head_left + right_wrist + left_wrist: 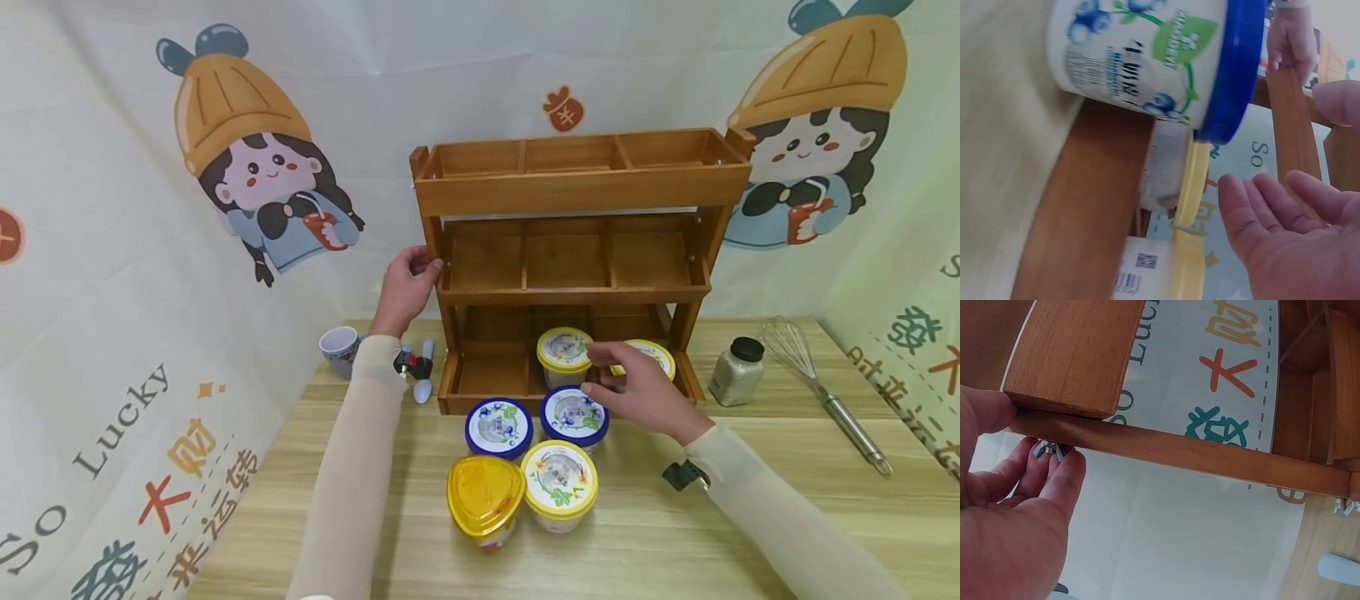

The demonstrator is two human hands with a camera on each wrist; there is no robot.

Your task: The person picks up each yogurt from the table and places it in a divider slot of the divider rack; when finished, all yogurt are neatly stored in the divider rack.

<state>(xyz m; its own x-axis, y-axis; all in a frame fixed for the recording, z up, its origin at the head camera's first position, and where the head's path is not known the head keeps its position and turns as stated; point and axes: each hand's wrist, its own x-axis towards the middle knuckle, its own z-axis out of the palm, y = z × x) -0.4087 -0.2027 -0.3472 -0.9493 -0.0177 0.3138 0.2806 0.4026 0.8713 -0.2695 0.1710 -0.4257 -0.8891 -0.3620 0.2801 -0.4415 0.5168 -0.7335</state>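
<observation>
A three-tier wooden rack (pixel 577 292) stands against the back wall. My left hand (pixel 407 287) grips its left side post, thumb on one face and fingers by a metal wing nut (pixel 1049 450) on the other. Over the bottom tier, my right hand (pixel 645 387) hovers with fingers spread and nothing held. Two yellow-lidded tubs (pixel 564 350) sit in that tier, the right one partly hidden by this hand. Just in front is a blue-lidded tub (pixel 574 415), its blueberry print showing in the right wrist view, near the fingertips (pixel 1232 187).
Another blue-lidded tub (pixel 499 427), a round yellow-lidded tub (pixel 560 483) and a cup with a three-cornered yellow lid (pixel 486 496) cluster before the rack. To the left are a mug (pixel 341 346) and spoon (pixel 423 390); to the right, a black-capped jar (pixel 738 371) and whisk (pixel 832 400).
</observation>
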